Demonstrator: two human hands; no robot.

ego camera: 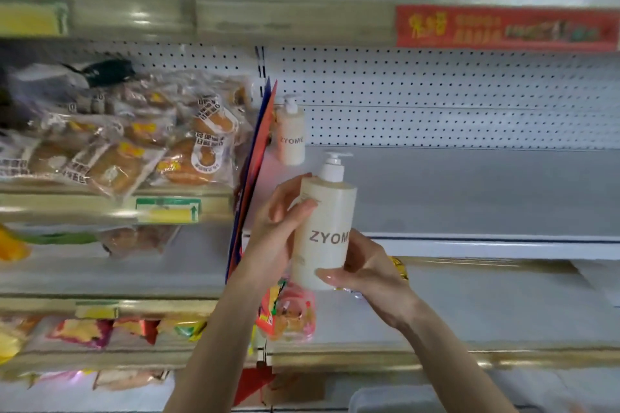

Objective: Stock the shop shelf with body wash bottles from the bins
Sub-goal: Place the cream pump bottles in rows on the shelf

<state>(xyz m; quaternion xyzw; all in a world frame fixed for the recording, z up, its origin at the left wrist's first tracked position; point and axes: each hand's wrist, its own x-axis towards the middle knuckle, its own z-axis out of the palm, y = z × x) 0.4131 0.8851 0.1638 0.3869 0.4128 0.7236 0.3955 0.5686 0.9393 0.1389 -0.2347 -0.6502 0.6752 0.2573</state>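
I hold a cream pump bottle (323, 228) marked ZYOME upright in front of the grey shelf (469, 191). My left hand (278, 228) grips its left side near the shoulder, thumb across the front. My right hand (365, 265) grips it near the base from the right. A second identical bottle (291, 136) stands at the back left corner of that shelf, against the white pegboard wall.
Bagged bread (134, 144) fills the shelf section to the left, past a blue and red divider card (258, 157). Snack packets (285, 312) lie on the shelf below. A red price strip (503, 28) runs along the shelf above. A bin edge (396, 399) shows at the bottom.
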